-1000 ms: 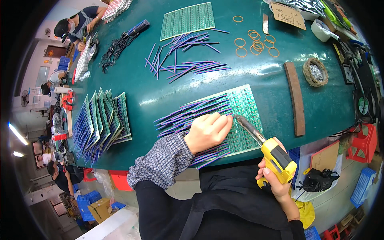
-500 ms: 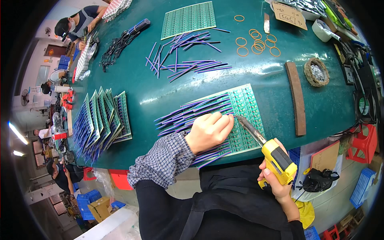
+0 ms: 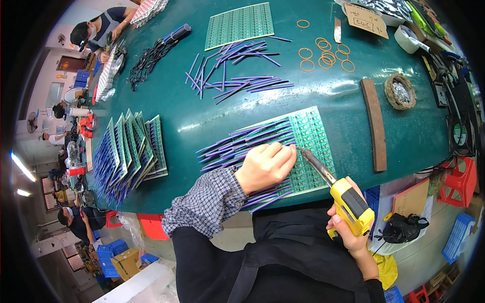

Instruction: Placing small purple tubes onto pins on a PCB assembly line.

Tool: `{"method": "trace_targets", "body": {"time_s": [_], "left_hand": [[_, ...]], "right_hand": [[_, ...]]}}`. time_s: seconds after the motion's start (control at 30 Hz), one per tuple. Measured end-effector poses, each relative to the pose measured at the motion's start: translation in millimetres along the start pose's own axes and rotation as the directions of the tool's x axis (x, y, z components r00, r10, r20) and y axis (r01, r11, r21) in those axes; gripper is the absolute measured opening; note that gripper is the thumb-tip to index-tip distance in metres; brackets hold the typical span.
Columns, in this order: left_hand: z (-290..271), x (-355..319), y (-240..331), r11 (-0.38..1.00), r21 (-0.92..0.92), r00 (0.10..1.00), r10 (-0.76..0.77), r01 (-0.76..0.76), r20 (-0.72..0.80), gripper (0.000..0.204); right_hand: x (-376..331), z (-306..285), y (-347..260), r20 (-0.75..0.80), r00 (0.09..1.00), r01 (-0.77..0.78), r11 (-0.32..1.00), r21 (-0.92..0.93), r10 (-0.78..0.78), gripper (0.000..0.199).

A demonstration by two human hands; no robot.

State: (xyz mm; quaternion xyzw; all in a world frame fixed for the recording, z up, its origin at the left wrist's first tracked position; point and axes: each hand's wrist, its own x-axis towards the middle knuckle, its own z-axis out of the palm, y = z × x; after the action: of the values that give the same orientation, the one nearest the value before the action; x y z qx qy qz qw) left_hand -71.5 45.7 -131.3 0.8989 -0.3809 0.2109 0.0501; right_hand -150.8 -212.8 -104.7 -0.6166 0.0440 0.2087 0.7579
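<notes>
Resting at the worktop's near edge, a green circuit board fringed with purple wires is being pinned by the left hand, its grip pressed together, seemingly pinching a thin wire. A yellow soldering gun is being clasped firmly by the right hand. The board is being judged light, stiff and fragile, best held by its edges. Farther off, loose wires are lying mid-worktop.
</notes>
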Motion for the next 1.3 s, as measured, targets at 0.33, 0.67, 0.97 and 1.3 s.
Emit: {"method": "trace_targets", "body": {"time_s": [0.33, 0.67, 0.97, 1.3], "left_hand": [[1, 0, 5, 1.0, 0.026, 1.0, 0.008, -0.008, -0.012, 0.017], [-3, 3, -3, 0.999, 0.052, 1.0, -0.011, 0.012, -0.026, 0.021], [19, -14, 5, 1.0, -0.018, 0.991, -0.002, -0.001, -0.131, 0.016], [10, -14, -26, 0.961, -0.155, 0.963, 0.199, -0.228, -0.184, 0.014]], "right_hand": [[-4, 0, 3, -0.006, 0.999, 0.036, 0.999, -0.022, -0.036, 0.067], [0, 4, 1, -0.051, 0.999, 0.013, 0.996, 0.086, -0.009, 0.077], [1, -20, 10, -0.04, 0.996, 0.089, 0.991, 0.102, -0.085, 0.024], [27, -52, 33, 0.098, 0.984, 0.116, 0.952, 0.282, -0.149, 0.047]]}}
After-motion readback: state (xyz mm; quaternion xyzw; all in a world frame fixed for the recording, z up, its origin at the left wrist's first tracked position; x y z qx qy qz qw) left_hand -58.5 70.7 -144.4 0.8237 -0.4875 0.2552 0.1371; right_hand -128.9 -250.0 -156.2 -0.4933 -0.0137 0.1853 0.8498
